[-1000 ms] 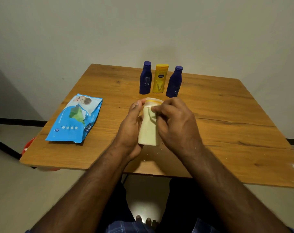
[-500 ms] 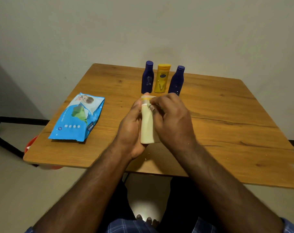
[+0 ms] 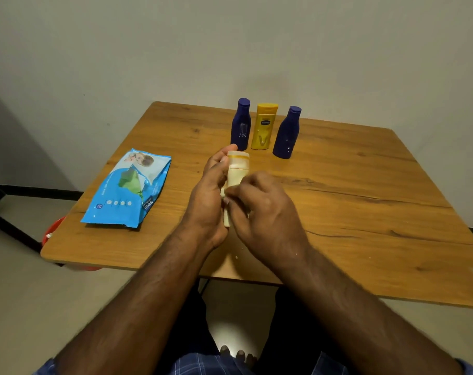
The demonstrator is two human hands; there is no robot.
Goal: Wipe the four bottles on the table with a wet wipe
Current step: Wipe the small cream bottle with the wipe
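My left hand (image 3: 209,196) grips a cream bottle (image 3: 237,169) with an orange-banded cap, held upright above the wooden table (image 3: 365,212). My right hand (image 3: 262,212) covers the bottle's lower half, fingers curled against it; a pale bit of wet wipe (image 3: 226,191) shows at the fingertips, the rest hidden under the hand. Behind stand two dark blue bottles (image 3: 241,125) (image 3: 287,133) with a yellow bottle (image 3: 264,126) between them, all upright.
A blue pack of wet wipes (image 3: 127,189) lies flat on the table's left side. Something red (image 3: 52,231) sits on the floor under the left table edge. A wall rises right behind the table.
My right hand has slid down the cream bottle from the cap to the lower body, uncovering the cap and neck. My left hand keeps its hold.
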